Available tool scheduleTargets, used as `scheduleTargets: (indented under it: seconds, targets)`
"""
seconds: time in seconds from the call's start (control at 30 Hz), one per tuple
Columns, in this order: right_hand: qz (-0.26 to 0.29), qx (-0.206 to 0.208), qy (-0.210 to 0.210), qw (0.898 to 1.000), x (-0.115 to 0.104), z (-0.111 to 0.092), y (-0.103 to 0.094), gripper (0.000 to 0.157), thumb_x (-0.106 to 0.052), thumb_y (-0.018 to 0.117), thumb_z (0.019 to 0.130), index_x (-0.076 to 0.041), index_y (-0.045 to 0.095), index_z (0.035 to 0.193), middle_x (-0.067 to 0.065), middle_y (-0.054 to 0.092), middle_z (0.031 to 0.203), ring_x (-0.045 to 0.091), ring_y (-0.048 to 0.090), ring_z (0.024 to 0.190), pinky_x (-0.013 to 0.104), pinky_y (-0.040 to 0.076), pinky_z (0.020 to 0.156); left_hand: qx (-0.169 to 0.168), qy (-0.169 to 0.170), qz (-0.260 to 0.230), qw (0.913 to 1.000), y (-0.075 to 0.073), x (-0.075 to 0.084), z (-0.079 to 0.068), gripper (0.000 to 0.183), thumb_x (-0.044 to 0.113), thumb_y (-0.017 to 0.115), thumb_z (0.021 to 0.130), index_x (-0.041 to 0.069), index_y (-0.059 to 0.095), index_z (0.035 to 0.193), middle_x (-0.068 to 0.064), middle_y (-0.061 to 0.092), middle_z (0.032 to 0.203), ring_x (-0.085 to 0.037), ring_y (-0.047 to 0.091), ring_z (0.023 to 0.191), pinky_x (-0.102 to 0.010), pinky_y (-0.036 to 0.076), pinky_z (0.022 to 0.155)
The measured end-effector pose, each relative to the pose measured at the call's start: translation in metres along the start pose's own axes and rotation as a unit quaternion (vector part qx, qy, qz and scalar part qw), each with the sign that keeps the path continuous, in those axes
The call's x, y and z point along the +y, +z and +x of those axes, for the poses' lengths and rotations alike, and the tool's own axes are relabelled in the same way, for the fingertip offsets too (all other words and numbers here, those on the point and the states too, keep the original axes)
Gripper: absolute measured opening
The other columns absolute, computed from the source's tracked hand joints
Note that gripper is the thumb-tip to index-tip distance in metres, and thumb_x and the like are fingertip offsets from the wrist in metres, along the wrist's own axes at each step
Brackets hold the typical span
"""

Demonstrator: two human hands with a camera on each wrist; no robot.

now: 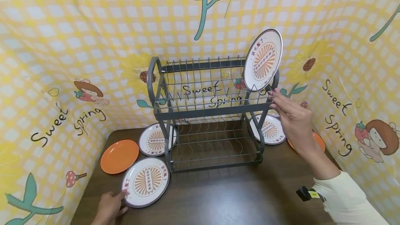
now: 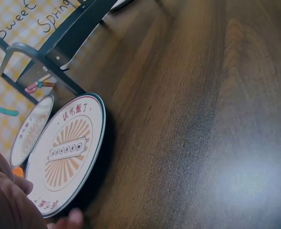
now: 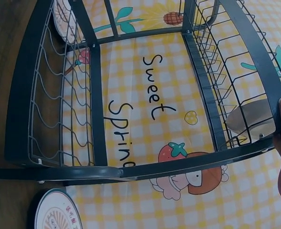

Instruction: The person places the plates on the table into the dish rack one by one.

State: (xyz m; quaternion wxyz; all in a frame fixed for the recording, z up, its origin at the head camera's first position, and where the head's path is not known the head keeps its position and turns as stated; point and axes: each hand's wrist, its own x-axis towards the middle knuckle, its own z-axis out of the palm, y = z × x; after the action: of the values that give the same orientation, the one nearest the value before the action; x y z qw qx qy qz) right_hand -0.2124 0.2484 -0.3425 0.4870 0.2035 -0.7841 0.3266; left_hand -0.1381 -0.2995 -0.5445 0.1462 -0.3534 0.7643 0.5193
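A two-tier dark grey dish rack (image 1: 215,112) stands on the table. A white plate with a striped print (image 1: 264,58) leans upright at the right end of its upper tier, its underside showing behind the wires in the right wrist view. My right hand (image 1: 293,121) pinches the front right corner of the upper rail, just below that plate's lower edge. At the front left, my left hand (image 1: 109,207) pinches the rim of another printed white plate (image 1: 146,182), thumb on top and fingers below. This plate (image 2: 66,152) is tilted in the left wrist view.
An orange plate (image 1: 119,156) and a printed plate (image 1: 153,140) lie left of the rack. On the right are a printed plate (image 1: 270,131) and a partly hidden orange plate (image 1: 318,142). Checked yellow cloth (image 1: 125,27) surrounds the wooden table (image 1: 225,197).
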Motion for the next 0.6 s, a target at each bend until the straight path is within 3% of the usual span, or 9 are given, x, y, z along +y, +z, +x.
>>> scheduleTargets:
  seconds: [0.13,0.33,0.43,0.6]
  targets:
    - [0.003,0.003,0.004,1.000,0.000,-0.001,0.000,0.029,0.001,0.077,0.074,-0.003,0.075,0.103,0.009,0.069,0.113,0.024,0.066,0.110,0.015,0.047,0.095,0.017,-0.023,-0.048,0.9984,0.006,0.001,0.005,0.072,0.010,0.049,0.099,-0.019,0.000,0.144,-0.042,0.029,0.135,-0.040,0.051,0.108,-0.036,0.061,0.076]
    - [0.009,0.003,0.002,1.000,0.002,-0.001,0.000,0.032,0.001,0.076,0.075,-0.005,0.075,0.106,0.009,0.069,0.114,0.025,0.065,0.111,0.016,0.048,0.096,0.034,0.001,-0.035,0.9988,0.013,0.001,0.002,0.063,0.009,0.053,0.095,-0.019,0.021,0.142,-0.032,0.039,0.122,-0.016,0.061,0.076,-0.032,0.061,0.068]
    - [0.015,0.000,0.005,1.000,0.003,-0.001,0.000,0.034,0.001,0.076,0.075,-0.008,0.074,0.108,0.009,0.070,0.114,0.028,0.065,0.110,0.017,0.048,0.096,0.046,0.010,-0.038,0.9982,0.015,0.002,0.002,0.054,0.005,0.052,0.094,-0.019,0.032,0.138,-0.028,0.046,0.113,-0.013,0.061,0.067,-0.033,0.061,0.064]
    - [0.028,0.002,0.012,1.000,0.004,-0.002,0.000,0.033,0.001,0.076,0.076,-0.008,0.074,0.108,0.008,0.069,0.115,0.027,0.065,0.111,0.019,0.049,0.095,0.041,0.025,-0.038,0.9981,0.012,0.003,0.005,0.050,0.001,0.051,0.094,-0.020,0.035,0.136,-0.026,0.055,0.104,-0.012,0.063,0.067,-0.033,0.060,0.065]
